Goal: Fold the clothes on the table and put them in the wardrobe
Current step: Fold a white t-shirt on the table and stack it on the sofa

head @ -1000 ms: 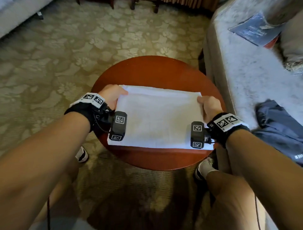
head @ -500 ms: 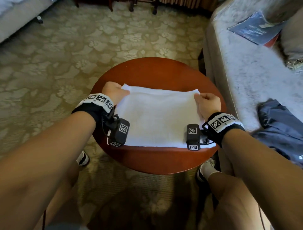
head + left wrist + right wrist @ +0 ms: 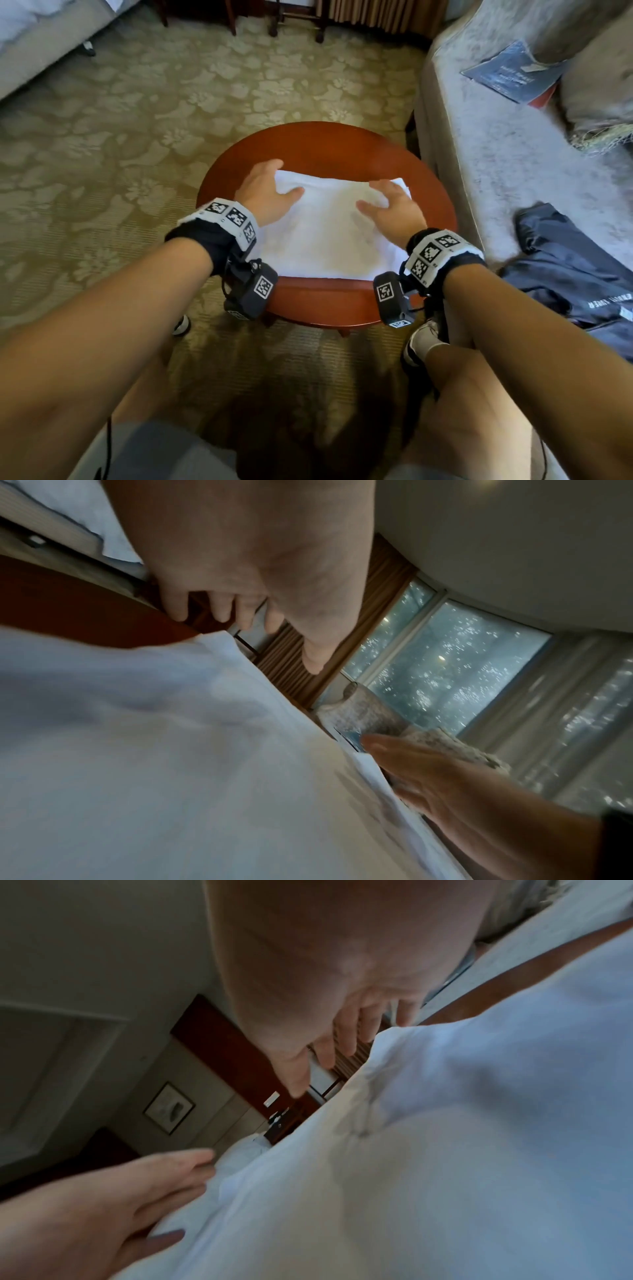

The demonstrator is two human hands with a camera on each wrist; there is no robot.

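A folded white cloth (image 3: 325, 236) lies flat on the round red-brown table (image 3: 325, 144). My left hand (image 3: 267, 195) is at the cloth's far left corner, its fingers reaching over the far edge and its thumb on top. The left wrist view shows the left hand (image 3: 257, 588) with loosely bent fingers whose tips touch the table just past the cloth (image 3: 137, 750). My right hand (image 3: 387, 205) rests with spread fingers on the far right corner. In the right wrist view the right hand (image 3: 325, 988) has its fingers out past the edge of the cloth (image 3: 445, 1150).
A grey sofa (image 3: 513, 154) stands right of the table, with a dark blue garment (image 3: 575, 274) on its near end and a blue booklet (image 3: 510, 73) farther back. Patterned carpet surrounds the table. A bed corner (image 3: 34, 34) is at the far left, and my knees are near the table's front.
Both hands have let go of the cloth's side edges and moved forward to its far corners. The cloth now looks narrower from side to side.
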